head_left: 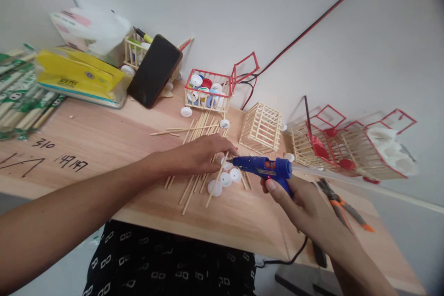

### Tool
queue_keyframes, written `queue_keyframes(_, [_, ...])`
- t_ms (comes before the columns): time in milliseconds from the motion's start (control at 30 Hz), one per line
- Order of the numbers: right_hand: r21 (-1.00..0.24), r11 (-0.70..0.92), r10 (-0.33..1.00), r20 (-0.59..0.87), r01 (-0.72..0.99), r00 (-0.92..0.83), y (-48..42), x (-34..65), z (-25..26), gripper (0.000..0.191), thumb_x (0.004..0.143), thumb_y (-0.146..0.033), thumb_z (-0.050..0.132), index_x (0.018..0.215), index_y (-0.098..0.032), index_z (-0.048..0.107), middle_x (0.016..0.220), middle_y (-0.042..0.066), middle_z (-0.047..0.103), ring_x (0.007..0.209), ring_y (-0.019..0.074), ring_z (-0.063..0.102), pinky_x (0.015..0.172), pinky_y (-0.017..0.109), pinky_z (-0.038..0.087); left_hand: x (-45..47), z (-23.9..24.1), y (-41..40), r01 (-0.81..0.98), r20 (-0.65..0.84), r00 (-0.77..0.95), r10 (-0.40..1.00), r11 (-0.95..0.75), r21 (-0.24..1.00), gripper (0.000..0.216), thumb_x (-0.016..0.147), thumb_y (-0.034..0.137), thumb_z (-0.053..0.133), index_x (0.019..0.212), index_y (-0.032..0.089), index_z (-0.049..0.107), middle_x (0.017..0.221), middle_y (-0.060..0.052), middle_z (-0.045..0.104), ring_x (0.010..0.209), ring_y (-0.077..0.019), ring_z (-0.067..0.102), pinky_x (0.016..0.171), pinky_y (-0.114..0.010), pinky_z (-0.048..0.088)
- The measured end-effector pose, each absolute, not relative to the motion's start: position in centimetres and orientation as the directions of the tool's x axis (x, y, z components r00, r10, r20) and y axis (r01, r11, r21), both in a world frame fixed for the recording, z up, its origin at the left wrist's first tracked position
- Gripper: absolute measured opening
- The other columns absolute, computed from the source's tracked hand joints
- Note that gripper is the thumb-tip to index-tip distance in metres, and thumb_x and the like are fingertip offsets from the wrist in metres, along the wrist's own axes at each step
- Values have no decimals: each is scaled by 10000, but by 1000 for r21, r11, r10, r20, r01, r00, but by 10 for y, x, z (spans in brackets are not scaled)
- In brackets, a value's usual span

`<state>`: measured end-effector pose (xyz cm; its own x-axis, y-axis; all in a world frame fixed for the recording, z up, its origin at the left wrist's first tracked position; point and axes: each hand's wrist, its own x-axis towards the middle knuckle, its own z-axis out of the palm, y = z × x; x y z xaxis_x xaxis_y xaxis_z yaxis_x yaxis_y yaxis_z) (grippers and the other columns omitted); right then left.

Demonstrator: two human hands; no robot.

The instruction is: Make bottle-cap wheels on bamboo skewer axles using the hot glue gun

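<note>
Many caps (206, 84) sit in basket (211, 74) behind glue gun (265, 169).

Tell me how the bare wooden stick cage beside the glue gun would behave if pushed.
The stick cage is an open lattice of thin sticks, so probably very light; it would likely slide on the smooth table, not roll. A high push might tip it. Its thin bars look fragile and could snap if squeezed.
</note>
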<state>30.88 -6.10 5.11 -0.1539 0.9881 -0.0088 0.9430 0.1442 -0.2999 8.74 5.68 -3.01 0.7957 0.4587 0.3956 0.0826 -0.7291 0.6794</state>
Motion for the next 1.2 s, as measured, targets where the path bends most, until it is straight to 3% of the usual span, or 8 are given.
queue_keyframes(333, [-308, 107, 992, -32, 945, -122, -63, 312, 50, 413, 923, -492, 376, 637, -203, 447, 546, -19, 465, 506, 126, 450, 455, 238, 315, 86, -30, 57, 68, 399, 799, 449, -727, 683, 359, 807, 159, 590, 1158, 223, 553, 1133, -53, 614, 1079, -180, 545, 938, -311, 396])
queue_keyframes(500, [-312, 131, 989, -26, 941, -146, -61, 310, 50, 376, 929, -468, 385, 677, -201, 469, 561, -13, 507, 525, 134, 480, 478, 237, 334, 87, -30, 57, 65, 403, 800, 445, -732, 678, 377, 797, 129, 591, 1161, 214, 548, 1130, -54, 613, 1077, -181, 542, 941, -316, 393])
queue_keyframes(933, [-248, 243, 969, 96, 938, -226, -57, 308, 48, 385, 926, -422, 423, 605, -214, 374, 500, -45, 413, 444, 97, 372, 421, 228, 237, 87, -28, 56, 74, 404, 802, 439, -745, 663, 369, 783, 104, 592, 1136, 203, 551, 1106, -52, 621, 1049, -182, 550, 913, -304, 401])
queue_keyframes(1200, [-246, 246, 969, 96, 937, -229, -60, 308, 49, 383, 922, -420, 431, 606, -209, 393, 500, -43, 420, 450, 99, 392, 431, 224, 261, 88, -28, 56, 85, 387, 807, 445, -736, 671, 382, 785, 94, 589, 1148, 204, 548, 1115, -50, 615, 1055, -174, 544, 931, -303, 390])
